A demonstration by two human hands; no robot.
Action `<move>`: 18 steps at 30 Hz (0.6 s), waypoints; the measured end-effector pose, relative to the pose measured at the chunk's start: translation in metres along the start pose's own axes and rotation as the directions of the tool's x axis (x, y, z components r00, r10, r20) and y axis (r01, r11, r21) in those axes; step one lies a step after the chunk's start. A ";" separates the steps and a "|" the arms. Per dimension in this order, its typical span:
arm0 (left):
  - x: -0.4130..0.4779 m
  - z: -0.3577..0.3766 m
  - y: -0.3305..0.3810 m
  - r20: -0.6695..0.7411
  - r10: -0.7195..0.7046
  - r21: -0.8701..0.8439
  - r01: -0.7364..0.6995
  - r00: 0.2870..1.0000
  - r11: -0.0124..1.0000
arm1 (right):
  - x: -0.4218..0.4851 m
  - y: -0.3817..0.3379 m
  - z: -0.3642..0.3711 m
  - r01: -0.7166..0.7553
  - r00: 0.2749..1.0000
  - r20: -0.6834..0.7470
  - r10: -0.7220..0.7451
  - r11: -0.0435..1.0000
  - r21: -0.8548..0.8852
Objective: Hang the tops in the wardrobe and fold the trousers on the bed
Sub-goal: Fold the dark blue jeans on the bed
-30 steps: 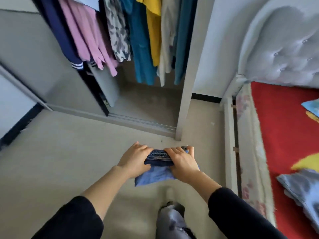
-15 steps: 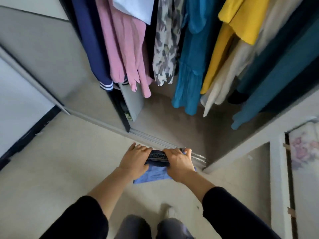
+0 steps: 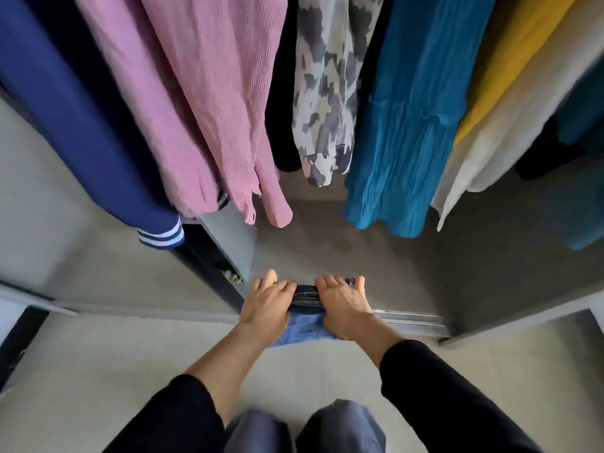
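Head view, left hand (image 3: 266,308) and right hand (image 3: 343,305) side by side, both gripping folded blue trousers (image 3: 305,317), at open wardrobe (image 3: 490,276), tops (image 3: 209,103) hanging above.

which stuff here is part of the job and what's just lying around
Job: folded blue garment, gripped by left hand and right hand; navy top, pink top, patterned top, teal top, yellow top hanging; wardrobe.
Just there: floor, metal door track.

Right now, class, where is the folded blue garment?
Head view, low centre: folded blue garment gripped by left hand and right hand, by the wardrobe door track.
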State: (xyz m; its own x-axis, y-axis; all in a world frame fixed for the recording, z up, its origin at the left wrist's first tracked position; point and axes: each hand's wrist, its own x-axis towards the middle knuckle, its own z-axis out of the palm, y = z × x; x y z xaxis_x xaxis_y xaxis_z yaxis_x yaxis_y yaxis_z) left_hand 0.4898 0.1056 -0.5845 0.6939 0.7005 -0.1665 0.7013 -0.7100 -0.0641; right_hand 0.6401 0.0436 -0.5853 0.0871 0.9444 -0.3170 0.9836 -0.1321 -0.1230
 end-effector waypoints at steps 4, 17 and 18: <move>0.068 0.069 -0.024 -0.082 0.025 0.073 -0.019 0.996 0.997 | 0.080 0.017 0.062 -0.019 0.989 -0.146 0.008 0.997 -0.074; 0.196 0.326 -0.074 -0.519 0.075 0.164 0.013 0.851 0.986 | 0.276 0.054 0.279 -0.116 0.794 -0.603 -0.082 0.953 -0.282; 0.190 0.353 -0.073 -0.483 0.091 0.170 -0.008 0.871 0.985 | 0.279 0.053 0.304 -0.086 0.834 -0.543 -0.094 0.951 -0.297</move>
State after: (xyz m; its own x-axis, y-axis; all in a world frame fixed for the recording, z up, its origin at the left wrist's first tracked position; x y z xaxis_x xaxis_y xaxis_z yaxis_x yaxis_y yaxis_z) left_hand 0.5127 0.2654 -0.9585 0.7469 0.5804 0.3244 0.6574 -0.7177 -0.2294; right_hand 0.6688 0.2086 -0.9665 0.0665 0.9639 0.2579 0.9748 -0.1179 0.1892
